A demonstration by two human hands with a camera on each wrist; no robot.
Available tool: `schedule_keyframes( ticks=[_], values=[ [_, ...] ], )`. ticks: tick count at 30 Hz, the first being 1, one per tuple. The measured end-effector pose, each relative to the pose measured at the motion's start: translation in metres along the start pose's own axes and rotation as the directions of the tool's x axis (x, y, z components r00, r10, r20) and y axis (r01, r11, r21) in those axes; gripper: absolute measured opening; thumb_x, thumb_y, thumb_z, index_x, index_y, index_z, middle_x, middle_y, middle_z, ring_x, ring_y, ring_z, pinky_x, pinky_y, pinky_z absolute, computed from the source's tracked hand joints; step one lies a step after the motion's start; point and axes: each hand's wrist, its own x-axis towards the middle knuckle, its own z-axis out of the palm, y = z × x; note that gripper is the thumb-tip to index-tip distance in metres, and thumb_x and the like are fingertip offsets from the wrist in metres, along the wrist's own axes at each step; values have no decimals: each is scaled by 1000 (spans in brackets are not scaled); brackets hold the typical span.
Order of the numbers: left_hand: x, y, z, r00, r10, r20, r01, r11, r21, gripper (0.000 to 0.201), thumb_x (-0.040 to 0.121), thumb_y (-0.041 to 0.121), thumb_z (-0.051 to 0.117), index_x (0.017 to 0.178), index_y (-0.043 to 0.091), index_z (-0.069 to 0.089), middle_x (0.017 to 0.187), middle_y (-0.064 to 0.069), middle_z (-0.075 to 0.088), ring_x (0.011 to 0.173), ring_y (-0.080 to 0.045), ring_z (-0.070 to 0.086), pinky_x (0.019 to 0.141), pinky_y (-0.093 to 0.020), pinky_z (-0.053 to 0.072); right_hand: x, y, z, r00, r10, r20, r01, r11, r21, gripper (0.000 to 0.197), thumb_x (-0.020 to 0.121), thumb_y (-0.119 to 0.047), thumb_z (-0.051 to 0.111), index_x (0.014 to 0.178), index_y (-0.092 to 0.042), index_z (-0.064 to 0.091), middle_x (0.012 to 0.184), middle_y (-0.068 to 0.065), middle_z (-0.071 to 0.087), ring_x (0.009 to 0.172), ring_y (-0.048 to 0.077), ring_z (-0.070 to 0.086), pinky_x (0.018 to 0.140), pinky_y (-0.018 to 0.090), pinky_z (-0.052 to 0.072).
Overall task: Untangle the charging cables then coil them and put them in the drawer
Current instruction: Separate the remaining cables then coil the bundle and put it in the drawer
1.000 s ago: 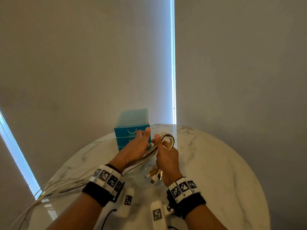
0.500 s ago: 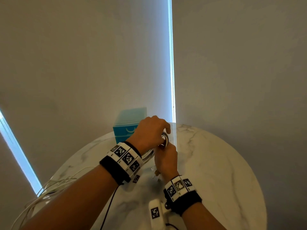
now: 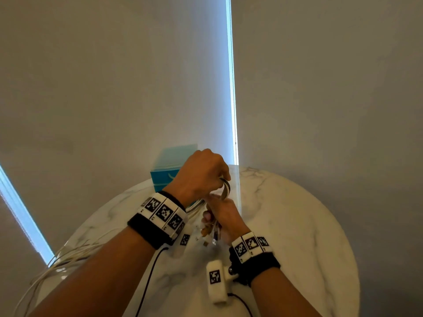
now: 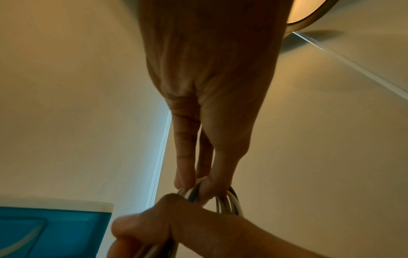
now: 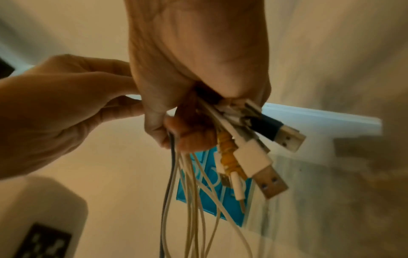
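Both hands are up over the marble bench [image 3: 297,225], working one bundle of charging cables [image 5: 198,183]. My right hand [image 3: 225,216] is fisted round the plug ends: a dark USB plug [image 5: 280,132], a white USB plug [image 5: 260,167] and a yellow-wrapped cable end [image 5: 228,153] stick out below the curled fingers [image 5: 194,136]. My left hand [image 3: 201,175] sits above it, fingers [image 4: 185,167] pinching the top of the cable loop [image 3: 225,188] just past the right fist. Loose lengths of the cables run from the hands off to the left and hang over the bench edge [image 3: 57,261]. Teal drawer unit [image 3: 168,172] stands at the far side of the bench, behind the left hand; I can't tell whether any drawer is open. Marker bands on both wrists.
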Motion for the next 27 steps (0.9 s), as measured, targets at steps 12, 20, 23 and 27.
schedule_keyframes(
  ticks=[12,20,23,27],
  values=[
    [-2,9,-6,976,203,75,-209,974,84,22,95,17,78,114,27,85,113,7,81,100,-11,74,93,-22,50,-2,2,9,986,69,154,-52,992,-112,32,106,-35,63,79,-18,61,59,1,57,47,13,47,51,26,43],
    [0,9,-5,974,224,33,-225,974,21,22,95,14,77,110,29,85,109,9,81,99,-11,74,92,-20,51,10,16,10,971,-222,-93,199,957,-213,31,107,-18,53,76,-20,55,58,-4,51,46,8,45,45,23,38],
    [-5,-2,2,989,146,-25,-148,966,-210,33,92,7,77,114,31,83,114,8,80,100,-7,72,96,-29,60,24,14,6,970,-200,-139,160,953,-258,41,109,-28,48,70,-20,59,55,-1,56,53,15,51,57,32,43],
    [-21,-22,20,986,-23,164,102,865,-492,68,102,34,70,161,44,38,159,3,53,140,-18,55,113,-34,50,32,17,2,963,-232,-141,196,954,-227,40,114,-39,43,84,-19,61,65,0,59,59,18,53,58,32,43]
  ],
)
